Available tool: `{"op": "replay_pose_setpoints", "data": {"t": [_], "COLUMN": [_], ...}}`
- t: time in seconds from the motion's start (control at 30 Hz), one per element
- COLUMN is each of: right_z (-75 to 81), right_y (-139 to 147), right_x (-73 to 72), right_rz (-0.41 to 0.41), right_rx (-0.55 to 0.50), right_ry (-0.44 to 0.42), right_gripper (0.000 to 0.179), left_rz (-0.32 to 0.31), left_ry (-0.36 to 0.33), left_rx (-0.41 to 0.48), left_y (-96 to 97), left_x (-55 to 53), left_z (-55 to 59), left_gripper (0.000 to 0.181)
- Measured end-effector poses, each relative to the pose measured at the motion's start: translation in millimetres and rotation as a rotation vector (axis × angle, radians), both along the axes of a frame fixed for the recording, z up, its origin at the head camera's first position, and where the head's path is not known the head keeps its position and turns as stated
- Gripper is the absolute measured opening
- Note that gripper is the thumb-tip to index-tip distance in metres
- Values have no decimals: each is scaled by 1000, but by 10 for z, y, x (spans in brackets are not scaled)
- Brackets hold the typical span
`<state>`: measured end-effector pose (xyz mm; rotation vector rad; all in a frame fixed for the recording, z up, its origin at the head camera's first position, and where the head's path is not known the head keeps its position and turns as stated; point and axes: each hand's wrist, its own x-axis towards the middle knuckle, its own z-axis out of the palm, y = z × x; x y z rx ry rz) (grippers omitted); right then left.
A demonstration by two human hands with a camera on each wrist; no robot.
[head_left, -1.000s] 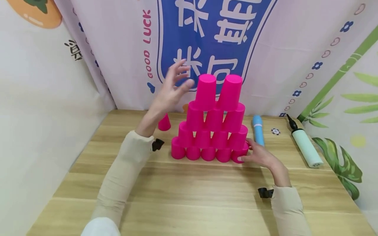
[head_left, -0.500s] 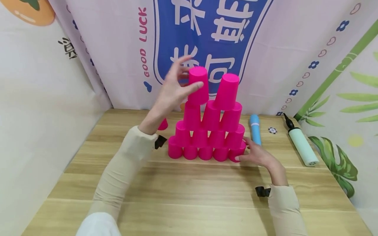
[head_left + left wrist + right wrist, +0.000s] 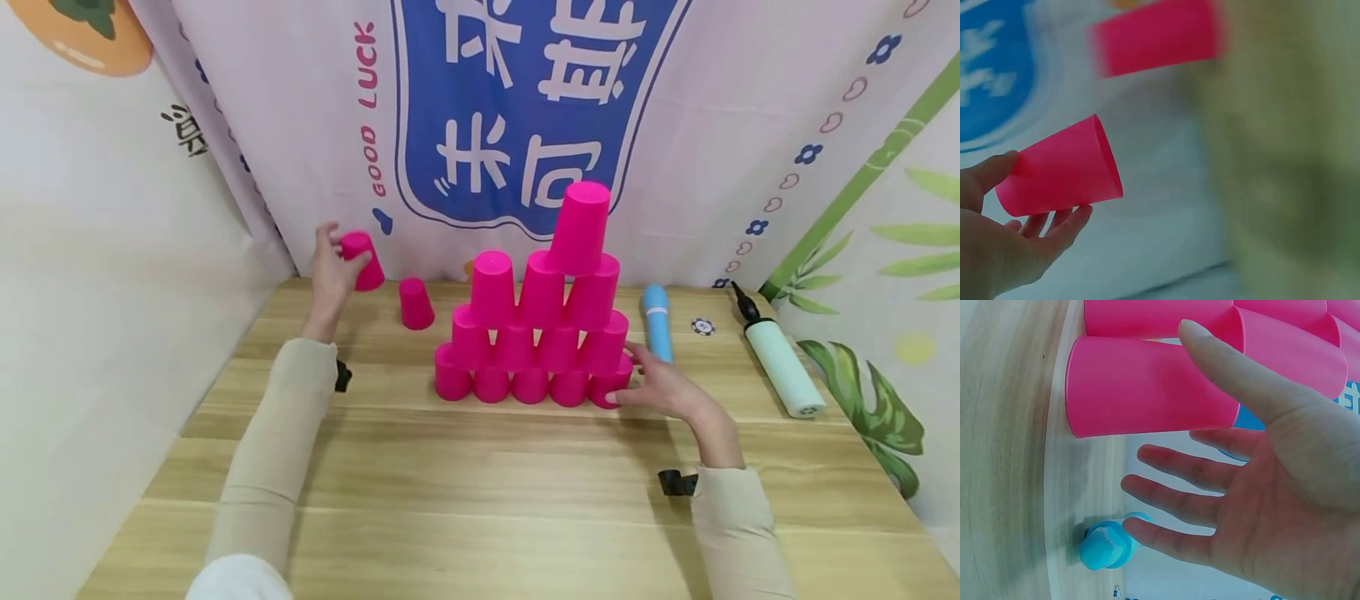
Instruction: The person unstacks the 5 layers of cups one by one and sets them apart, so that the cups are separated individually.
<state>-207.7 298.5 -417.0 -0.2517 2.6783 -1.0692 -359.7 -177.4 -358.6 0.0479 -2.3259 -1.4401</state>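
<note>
- Your left hand [image 3: 333, 271] grasps a pink cup [image 3: 362, 267], thumb on one side and fingers on the other. The cup is upside down and leans slightly.
- Just changed: half a second ago this cup was over the left of the stack's top tier. Your left hand now has it well away to the left, near the back of the wooden table [image 3: 480, 500]. Whether it touches the tabletop is hard to tell.
- Just right of your left hand, a lone cup [image 3: 416, 304] stands upside down, apart from the one you hold.
- Between your hands rises the cup stack [image 3: 515, 348]: rows of five, four and three, then a single top cup [image 3: 581, 229] on the side nearer your right hand.
- Your right hand [image 3: 670, 392] is loose, fingers extended, gripping nothing. Its thumb lies in front of the corner cup [image 3: 1147, 387] in the bottom row, fingers beside it; contact is unclear.
- For the work, the stack has one cup fewer, and its top now sits off to the right. A nudge from your right hand looks like the main risk.
- Beyond your right hand stands a blue cylinder [image 3: 658, 325]; farther right lies a pale green pump [image 3: 783, 367].
</note>
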Motion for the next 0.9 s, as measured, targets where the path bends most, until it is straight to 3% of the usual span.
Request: {"op": "replay_pose_setpoints", "data": {"t": [0.13,0.23,0.33,0.47,0.57,0.63,0.7,0.8,0.9], "right_z": [-25,-32,-7,31,41,43,48,44,27], "right_y": [15,17,15,-2,-15,-18,-18,-4,16], "right_x": [18,24,20,6,-4,-8,-5,5,20], "right_rz": [-13,-16,-25,-16,0,-1,2,-10,-17], "right_rx": [9,12,23,32,37,40,44,37,29], "right_ry": [-27,-32,-15,-12,-15,-16,-14,-19,-18], "right_gripper": [97,96,95,95,96,96,97,96,95], "left_rz": [14,2,-22,-37,-10,-12,-58,-257,-532], "left_ry": [-81,-113,-128,-149,-92,-6,94,171,150], "left_rx": [-49,-77,-98,-152,-207,-213,-173,-69,22], "left_y": [-110,-132,-125,-136,-90,43,288,786,1307], "left_x": [-75,-83,-86,-36,58,138,253,515,811], "left_z": [-542,-780,-882,-862,-645,-351,37,634,1065], "left_gripper": [71,69,68,75,76,73,69,66,68]}}
